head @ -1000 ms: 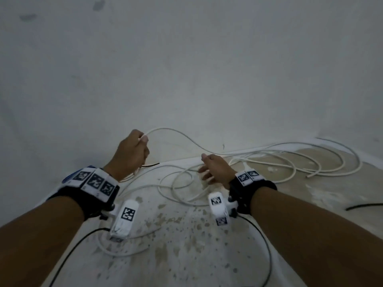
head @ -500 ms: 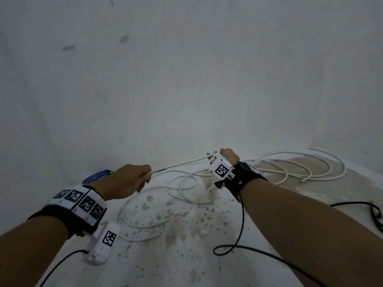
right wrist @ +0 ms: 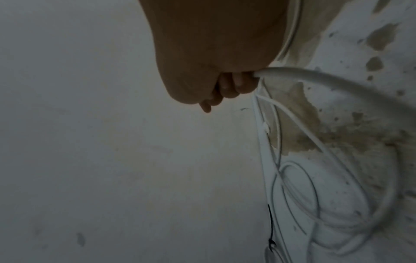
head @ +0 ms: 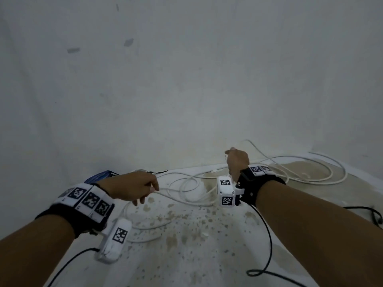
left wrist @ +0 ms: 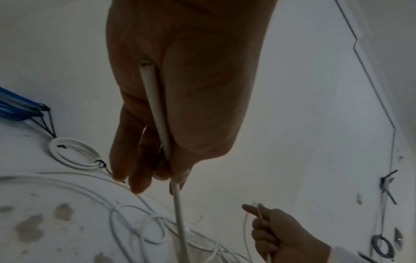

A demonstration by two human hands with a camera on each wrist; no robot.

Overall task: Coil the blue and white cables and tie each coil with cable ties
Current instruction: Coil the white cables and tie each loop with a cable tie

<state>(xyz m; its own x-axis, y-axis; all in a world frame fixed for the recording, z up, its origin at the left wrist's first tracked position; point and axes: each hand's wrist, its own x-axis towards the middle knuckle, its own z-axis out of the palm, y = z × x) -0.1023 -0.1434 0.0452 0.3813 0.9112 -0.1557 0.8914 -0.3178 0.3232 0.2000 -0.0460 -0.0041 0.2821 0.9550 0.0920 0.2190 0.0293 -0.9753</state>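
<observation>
A long white cable (head: pixel 306 179) lies in loose loops on the stained floor along the wall. My left hand (head: pixel 134 186) pinches its free end, which runs down my palm in the left wrist view (left wrist: pixel 157 113). My right hand (head: pixel 236 160), raised by the wall, grips the same cable (right wrist: pixel 315 74) further along with curled fingers (right wrist: pixel 234 85). A blue coil (head: pixel 99 176) with a black tie lies behind my left wrist, also seen as the blue coil (left wrist: pixel 15 106). A small white coil (left wrist: pixel 72 153) tied with black ties lies next to it.
The wall (head: pixel 186 79) stands close ahead, meeting the floor just past my hands. Black wrist-camera leads (head: pixel 267 245) trail over the floor (head: pixel 186 245) by my right forearm. Another black cord (head: pixel 373 214) lies at the far right.
My right hand has moved right and up along the white cable. My left hand has dropped lower with the cable end. The taut stretch between them has gone slack.
</observation>
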